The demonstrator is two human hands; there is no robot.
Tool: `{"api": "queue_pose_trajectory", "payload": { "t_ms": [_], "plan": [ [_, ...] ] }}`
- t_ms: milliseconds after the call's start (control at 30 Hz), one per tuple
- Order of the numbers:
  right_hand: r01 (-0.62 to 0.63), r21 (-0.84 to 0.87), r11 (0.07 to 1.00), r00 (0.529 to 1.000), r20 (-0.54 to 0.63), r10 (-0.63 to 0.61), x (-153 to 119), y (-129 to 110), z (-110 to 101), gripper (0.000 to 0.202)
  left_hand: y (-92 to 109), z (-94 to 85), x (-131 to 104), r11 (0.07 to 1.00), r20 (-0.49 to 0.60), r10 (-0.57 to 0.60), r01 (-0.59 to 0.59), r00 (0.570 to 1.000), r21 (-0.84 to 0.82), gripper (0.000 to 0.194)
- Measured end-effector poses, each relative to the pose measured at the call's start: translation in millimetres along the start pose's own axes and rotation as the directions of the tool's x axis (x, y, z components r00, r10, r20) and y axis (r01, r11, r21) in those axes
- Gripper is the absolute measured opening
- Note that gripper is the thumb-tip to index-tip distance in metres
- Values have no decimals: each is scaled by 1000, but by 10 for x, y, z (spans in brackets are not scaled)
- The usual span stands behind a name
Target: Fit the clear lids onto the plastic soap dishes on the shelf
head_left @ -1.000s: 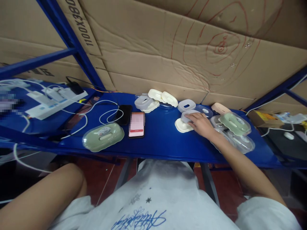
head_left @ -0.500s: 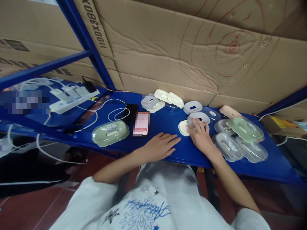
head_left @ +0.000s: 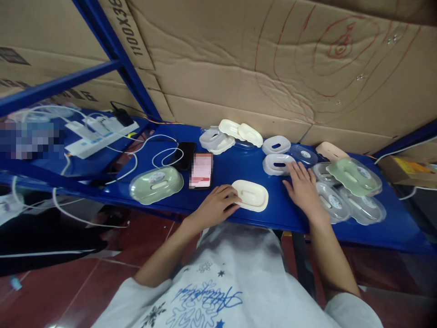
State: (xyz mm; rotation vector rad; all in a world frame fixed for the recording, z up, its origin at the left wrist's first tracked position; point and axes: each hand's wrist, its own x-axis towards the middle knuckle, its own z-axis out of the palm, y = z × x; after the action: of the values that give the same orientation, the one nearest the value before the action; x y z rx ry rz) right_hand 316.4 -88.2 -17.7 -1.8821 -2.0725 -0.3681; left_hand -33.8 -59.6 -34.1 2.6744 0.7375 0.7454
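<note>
My left hand [head_left: 218, 203] pinches the left end of a cream oval tray [head_left: 256, 195], which lies near the front edge of the blue shelf. Fingers apart, my right hand [head_left: 305, 187] reaches over the right end of a lavender oval ring [head_left: 270, 165] with a slot in its middle; whether it touches the ring I cannot tell. A second lavender oval ring [head_left: 269, 145] sits just behind it. Beyond my right fingers lies a clear plastic cover [head_left: 300, 155] with a round sticker.
Several covered oval cases, one a green case [head_left: 355, 175], crowd the right side. Another green case [head_left: 159, 186] lies left, near a lit phone [head_left: 202, 169] and a cable. More cream trays [head_left: 251, 134] rest at the back against a cardboard wall [head_left: 211, 82]. A power strip [head_left: 102, 141] is far left.
The cream tray has come left and forward from under my right hand to my left hand, which now pinches it. My right hand has shifted right, fingers apart.
</note>
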Motion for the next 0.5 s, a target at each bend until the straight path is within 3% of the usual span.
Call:
{"api": "queue_pose_trajectory", "payload": {
  "t_ms": [100, 233, 367, 500],
  "plan": [
    [-7, 3, 1000, 998, 55, 7, -25, 70, 9, 45, -27, -1, -30, 996, -64, -9, 3, 998, -94, 15],
    [19, 256, 967, 999, 23, -26, -45, -135, -89, 34, -17, 10, -29, 983, -81, -12, -3, 997, -185, 23],
    [57, 475, 878, 997, 17, -73, -92, -460, -231, 35, -6, 10, -14, 996, -131, -31, 19, 991, -86, 49],
    [187, 481, 857, 973, 32, -230, -225, -734, -273, 31, -18, 23, -13, 999, -133, 39, -34, 990, 42, 55]
  ]
}}
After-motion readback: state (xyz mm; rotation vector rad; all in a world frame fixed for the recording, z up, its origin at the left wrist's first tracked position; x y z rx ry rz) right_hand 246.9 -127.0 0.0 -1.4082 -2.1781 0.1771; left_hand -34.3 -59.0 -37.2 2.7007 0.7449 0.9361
